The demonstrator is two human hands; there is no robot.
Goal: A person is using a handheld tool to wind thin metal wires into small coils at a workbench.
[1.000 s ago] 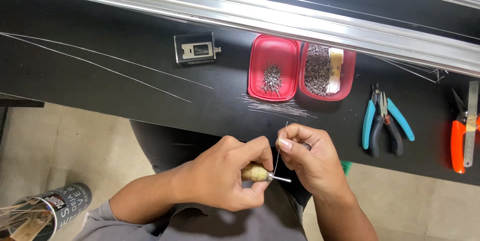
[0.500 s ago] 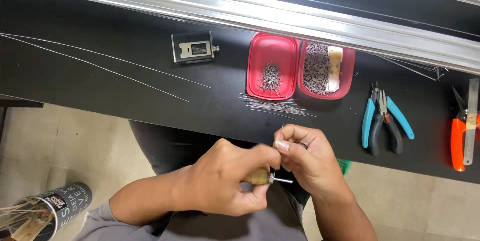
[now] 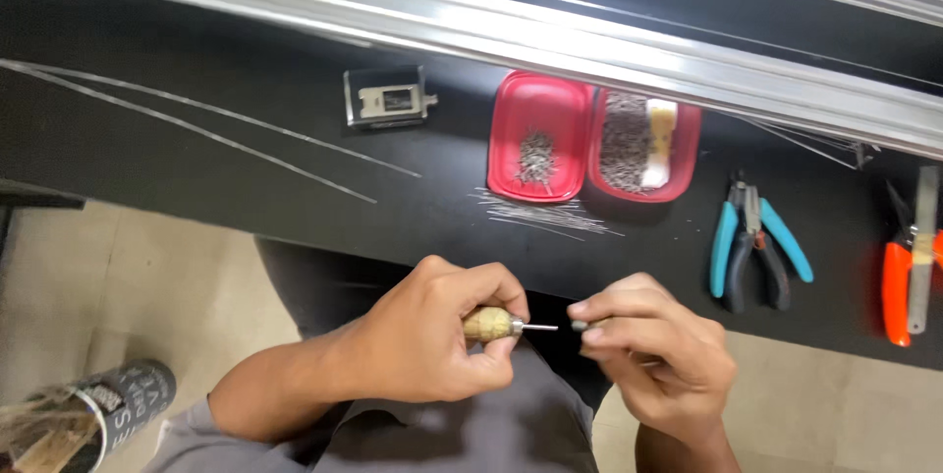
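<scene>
1. Small wooden-handled tool [image 3: 488,323] with thin metal tip pointing right; gripped in left hand [image 3: 432,345], fist closed round handle; held over lap, just off worktop [image 3: 196,168] front edge.
2. Right hand [image 3: 653,355] fingertips pinched together at tool tip; pinched item too small to tell.
3. Beyond on worktop: loose thin pins [image 3: 545,213]; two red trays [image 3: 589,136] with small metal bits.
4. Right: blue-handled pliers [image 3: 751,242]; orange-handled cutters [image 3: 904,277].
5. Left: long wires [image 3: 196,124]; small dark box [image 3: 388,97].
</scene>
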